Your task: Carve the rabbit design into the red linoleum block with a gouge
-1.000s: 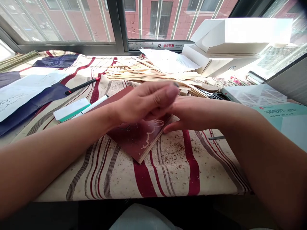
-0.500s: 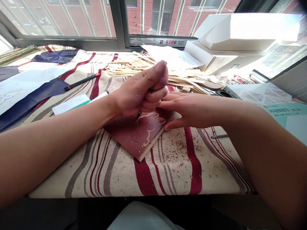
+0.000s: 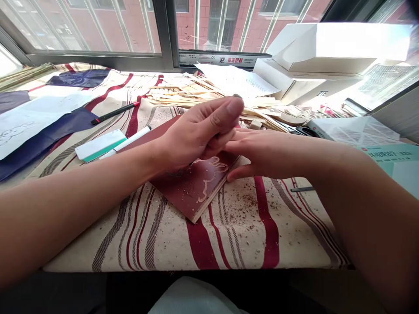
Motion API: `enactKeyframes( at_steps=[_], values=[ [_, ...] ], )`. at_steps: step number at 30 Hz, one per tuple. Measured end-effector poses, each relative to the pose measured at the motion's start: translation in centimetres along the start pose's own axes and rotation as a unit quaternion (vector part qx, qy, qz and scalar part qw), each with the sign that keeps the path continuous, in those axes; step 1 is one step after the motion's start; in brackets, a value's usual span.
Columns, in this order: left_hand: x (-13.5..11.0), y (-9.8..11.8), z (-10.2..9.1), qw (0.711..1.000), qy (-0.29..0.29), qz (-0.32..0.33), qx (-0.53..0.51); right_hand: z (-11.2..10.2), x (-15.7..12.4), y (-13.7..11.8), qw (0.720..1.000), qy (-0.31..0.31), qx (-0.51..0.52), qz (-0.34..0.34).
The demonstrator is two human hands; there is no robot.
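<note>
While the red board (image 3: 193, 187) lies at the frame's centre on the striped cloth (image 3: 238, 235), the left hand (image 3: 196, 135) curls closed around a thin tool (image 3: 237, 95), mostly hidden; the right hand (image 3: 262, 150) rests flat and unclenched on the board's right edge.

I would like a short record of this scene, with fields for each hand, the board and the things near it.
Left hand: curled shut above the dark red flat wooden board; seems to grip a thin tool, only its dark end shows
Right hand: open, fingers flat on the board's right edge
Board: lies on striped cream-and-red cloth, pale outline carved in it
Cloth: wood chips scattered beside the board
Near: white pen, black pencil, pile of pale wooden strips
</note>
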State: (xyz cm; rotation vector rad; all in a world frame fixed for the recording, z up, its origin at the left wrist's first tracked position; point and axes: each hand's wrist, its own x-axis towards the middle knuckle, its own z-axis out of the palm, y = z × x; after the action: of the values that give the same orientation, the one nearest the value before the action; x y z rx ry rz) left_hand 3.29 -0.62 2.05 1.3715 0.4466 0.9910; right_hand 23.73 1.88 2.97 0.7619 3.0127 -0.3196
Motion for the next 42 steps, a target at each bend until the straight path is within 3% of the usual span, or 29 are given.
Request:
enactKeyframes(
  at_steps=[3, 6, 9, 13, 16, 19, 22, 24, 26, 31, 33, 37, 39, 42],
  values=[
    [-0.5, -0.7, 0.7, 0.984, 0.146, 0.1, 0.03, -0.4, 0.3, -0.4, 0.997, -0.054, -0.021, 0.041],
    [-0.8, -1.1, 1.1, 0.966, 0.211, 0.146, 0.044, -0.4, 0.4, -0.6, 0.997, -0.057, -0.026, 0.054],
    [-0.7, -0.9, 0.8, 0.974, 0.194, 0.118, 0.015, -0.3, 0.3, -0.5, 0.997, -0.048, -0.026, 0.048],
    [0.0, -0.1, -0.2, 0.993, 0.113, -0.004, -0.036, -0.3, 0.2, -0.3, 0.997, -0.053, -0.032, 0.043],
    [0.6, 0.3, -0.6, 0.988, 0.123, -0.069, -0.065, -0.3, 0.3, -0.3, 0.997, -0.047, -0.042, 0.043],
    [0.6, 0.1, 0.0, 0.981, 0.178, -0.043, -0.059, -0.3, 0.4, -0.4, 0.996, -0.053, -0.044, 0.049],
    [0.1, -0.5, 0.8, 0.961, 0.267, 0.039, -0.059, -0.4, 0.4, -0.5, 0.996, -0.054, -0.036, 0.056],
    [-0.3, -0.8, 1.1, 0.948, 0.296, 0.096, -0.063, -0.4, 0.5, -0.6, 0.996, -0.055, -0.031, 0.055],
    [-0.4, -0.7, 1.0, 0.951, 0.283, 0.106, -0.064, -0.4, 0.5, -0.5, 0.997, -0.055, -0.034, 0.05],
    [0.4, 0.3, -0.3, 0.979, 0.175, -0.057, -0.084, -0.1, 0.5, -0.2, 0.998, -0.035, -0.056, 0.023],
    [0.7, 0.5, -0.7, 0.983, 0.14, -0.089, -0.084, 0.0, 0.5, -0.1, 0.997, -0.031, -0.062, 0.015],
    [0.6, 0.1, -0.6, 0.988, 0.128, -0.05, -0.068, -0.1, 0.5, -0.2, 0.997, -0.041, -0.067, 0.018],
    [0.2, -0.3, 0.0, 0.984, 0.168, 0.007, -0.055, -0.1, 0.5, -0.3, 0.997, -0.043, -0.066, 0.019],
    [-0.4, -0.6, 1.0, 0.953, 0.286, 0.085, -0.047, -0.1, 0.4, -0.2, 0.998, -0.036, -0.056, 0.022]
  ],
)
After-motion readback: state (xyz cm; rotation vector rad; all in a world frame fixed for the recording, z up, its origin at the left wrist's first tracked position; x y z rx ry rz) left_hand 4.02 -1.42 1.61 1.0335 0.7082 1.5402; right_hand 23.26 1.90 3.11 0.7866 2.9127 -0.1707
